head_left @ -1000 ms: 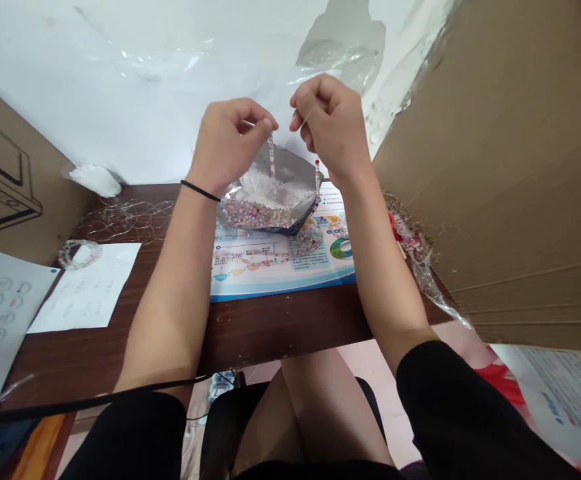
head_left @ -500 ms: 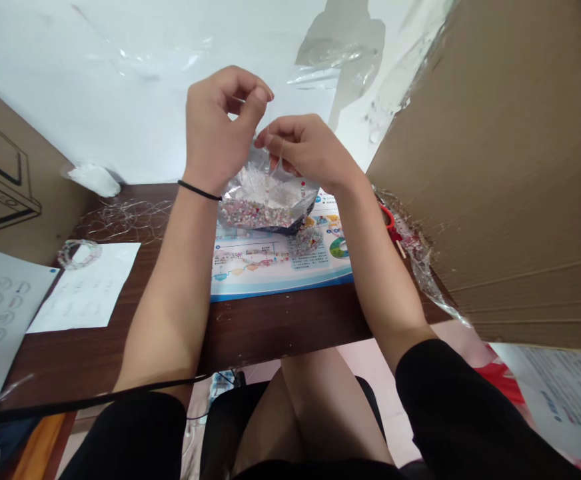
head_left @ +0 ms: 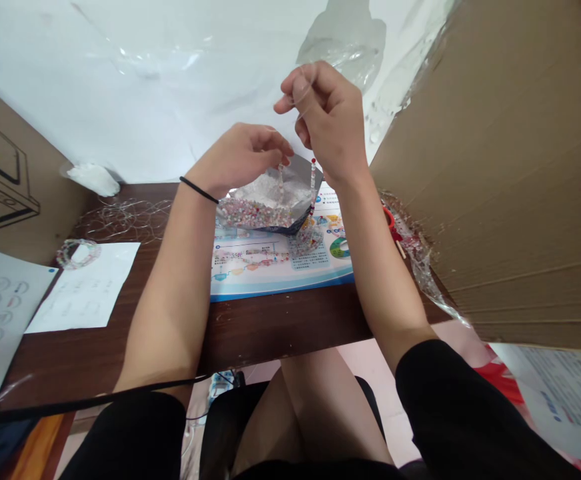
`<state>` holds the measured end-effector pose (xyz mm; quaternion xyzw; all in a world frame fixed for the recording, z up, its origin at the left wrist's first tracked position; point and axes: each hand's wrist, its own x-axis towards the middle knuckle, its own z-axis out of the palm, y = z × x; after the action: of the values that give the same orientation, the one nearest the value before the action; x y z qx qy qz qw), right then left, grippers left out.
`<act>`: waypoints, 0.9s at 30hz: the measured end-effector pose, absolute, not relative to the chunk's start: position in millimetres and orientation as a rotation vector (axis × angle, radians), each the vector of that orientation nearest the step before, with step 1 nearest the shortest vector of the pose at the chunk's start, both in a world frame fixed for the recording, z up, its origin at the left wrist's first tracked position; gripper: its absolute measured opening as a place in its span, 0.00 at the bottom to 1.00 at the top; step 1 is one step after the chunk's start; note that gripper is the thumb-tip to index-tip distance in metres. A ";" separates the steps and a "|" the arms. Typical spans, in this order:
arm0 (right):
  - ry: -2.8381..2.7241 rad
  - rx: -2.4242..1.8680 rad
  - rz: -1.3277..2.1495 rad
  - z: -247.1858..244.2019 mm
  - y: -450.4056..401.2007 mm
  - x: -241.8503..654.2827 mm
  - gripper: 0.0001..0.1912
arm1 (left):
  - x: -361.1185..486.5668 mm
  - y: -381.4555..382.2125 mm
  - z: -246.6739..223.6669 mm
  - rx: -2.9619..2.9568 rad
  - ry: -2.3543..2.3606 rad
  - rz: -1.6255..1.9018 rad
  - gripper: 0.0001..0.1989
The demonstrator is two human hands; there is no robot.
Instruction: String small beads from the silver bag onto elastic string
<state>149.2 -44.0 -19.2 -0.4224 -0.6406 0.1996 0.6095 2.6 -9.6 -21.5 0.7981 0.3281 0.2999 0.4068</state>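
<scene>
My left hand (head_left: 245, 155) pinches a strung length of small beads (head_left: 281, 180) that dangles over an open silvery bag (head_left: 303, 175) of loose mixed beads (head_left: 250, 213). Higher and to the right, my right hand (head_left: 333, 113) is closed on a thin clear thread (head_left: 303, 115), which loops round its fingertips. Below that hand hangs another beaded strand (head_left: 313, 177) with a red bead at its top. A heap of strung beads (head_left: 306, 242) lies on a printed sheet (head_left: 270, 287) in front of the bag.
A finished-looking bead ring (head_left: 78, 255) rests on white paper (head_left: 90, 300) at left, near tangled clear thread (head_left: 125, 220). Red-handled scissors (head_left: 389, 219) lie at right. Cardboard walls (head_left: 510, 167) flank the dark table (head_left: 290, 327); white sheeting (head_left: 135, 120) covers the back.
My right hand has risen, drawing the clear thread upward. My left hand has dropped and tilted toward the bag, and the beaded strand on the right now hangs in plain view.
</scene>
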 end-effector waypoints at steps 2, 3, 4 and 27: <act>-1.469 -0.966 0.439 -17.1 -46.9 148.7 0.10 | 2.2 -7.9 -23.7 2.122 0.886 0.730 0.07; -1.461 -0.945 0.429 -16.0 -47.7 148.7 0.09 | 1.9 -6.2 -25.3 2.162 0.923 0.723 0.07; -1.447 -0.908 0.419 -15.2 -48.1 149.1 0.09 | 1.6 -4.0 -27.2 2.186 0.955 0.719 0.07; -1.499 -1.179 0.560 -17.6 -38.0 156.3 0.12 | 6.2 -3.7 -20.6 1.933 0.883 1.240 0.02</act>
<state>156.3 -38.0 -17.6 -0.4972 -0.6321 0.2360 0.5455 6.2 -3.7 -20.6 0.7404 0.3383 0.4752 0.3341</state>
